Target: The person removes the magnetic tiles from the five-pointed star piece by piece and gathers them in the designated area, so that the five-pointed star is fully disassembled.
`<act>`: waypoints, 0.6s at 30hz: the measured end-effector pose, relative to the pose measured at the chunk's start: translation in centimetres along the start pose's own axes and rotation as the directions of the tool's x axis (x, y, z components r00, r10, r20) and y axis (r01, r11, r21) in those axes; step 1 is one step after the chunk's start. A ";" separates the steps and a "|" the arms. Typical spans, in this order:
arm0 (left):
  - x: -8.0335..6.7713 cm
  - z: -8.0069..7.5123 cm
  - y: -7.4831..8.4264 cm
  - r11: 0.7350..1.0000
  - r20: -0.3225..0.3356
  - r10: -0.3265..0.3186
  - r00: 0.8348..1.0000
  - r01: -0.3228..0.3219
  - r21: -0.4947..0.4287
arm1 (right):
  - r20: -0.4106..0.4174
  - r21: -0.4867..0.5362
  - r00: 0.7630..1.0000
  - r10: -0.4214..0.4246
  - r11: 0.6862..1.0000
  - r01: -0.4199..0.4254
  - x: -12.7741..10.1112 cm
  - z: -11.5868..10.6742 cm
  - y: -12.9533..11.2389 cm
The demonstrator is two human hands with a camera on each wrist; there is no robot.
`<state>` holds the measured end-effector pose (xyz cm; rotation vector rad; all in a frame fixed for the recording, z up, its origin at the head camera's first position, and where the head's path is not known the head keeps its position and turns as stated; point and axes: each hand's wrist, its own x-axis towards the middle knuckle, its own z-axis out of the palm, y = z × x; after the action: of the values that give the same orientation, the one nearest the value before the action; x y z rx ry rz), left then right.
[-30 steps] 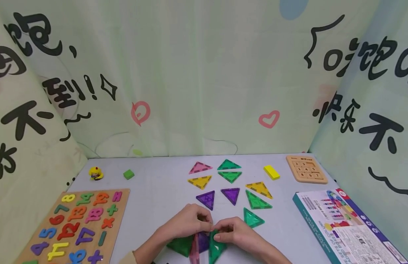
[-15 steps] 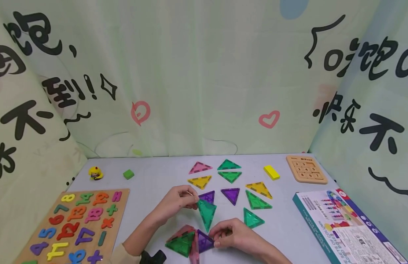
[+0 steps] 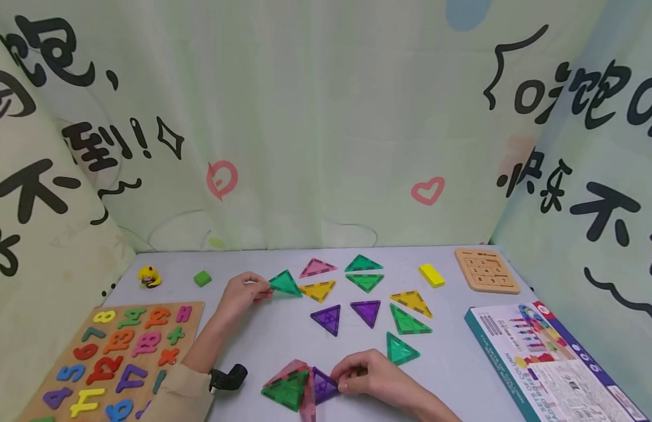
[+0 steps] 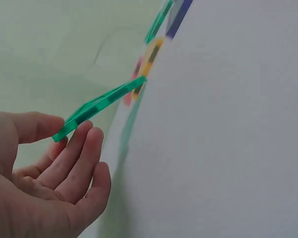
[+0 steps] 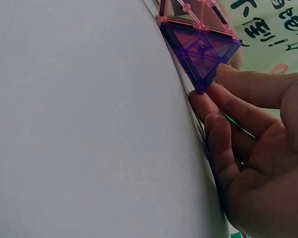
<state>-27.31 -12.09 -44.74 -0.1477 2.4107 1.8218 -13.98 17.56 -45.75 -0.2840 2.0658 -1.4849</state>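
My left hand (image 3: 245,293) pinches one corner of a green triangular magnetic tile (image 3: 286,283) between thumb and fingers, beside a yellow triangular tile (image 3: 319,290). In the left wrist view that green tile (image 4: 99,107) tilts upward, seen nearly edge-on. Near the front, my right hand (image 3: 370,378) pinches the tip of a purple triangular tile (image 3: 324,385). This purple tile (image 5: 201,52) joins a pink tile (image 5: 198,11) along one edge, as the right wrist view shows. The pink tile and a green tile (image 3: 287,391) form a raised cluster with it.
Several loose triangular tiles lie mid-table, among them a purple one (image 3: 327,320) and a green one (image 3: 402,349). A letter-and-number board (image 3: 194,328) is on the left, a printed box (image 3: 557,363) on the right. Behind the box lies a wooden number puzzle (image 3: 486,271).
My left hand has lifted a green tile off the cluster and carried it back and left, close to the yellow tile. The right hand has moved from the green tile to the purple one.
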 end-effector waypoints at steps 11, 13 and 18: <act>2.6 -1.2 -1.1 0.938 -0.144 0.079 0.986 -0.025 0.347 | -0.004 -0.021 1.000 -0.013 1.000 0.013 0.0 0.2 0.1; 2.9 -1.2 -1.3 0.919 -0.144 0.099 0.985 -0.035 0.393 | -0.007 -0.022 1.000 -0.012 1.000 0.012 0.0 0.1 0.1; 3.2 -1.1 -1.5 0.886 -0.143 0.119 0.982 -0.040 0.462 | -0.010 -0.024 1.000 -0.023 0.999 0.022 0.0 0.2 0.2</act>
<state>-30.25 -13.55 -46.34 -0.1636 2.9283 1.2529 -13.83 17.51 -45.93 -0.3106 2.0962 -1.4787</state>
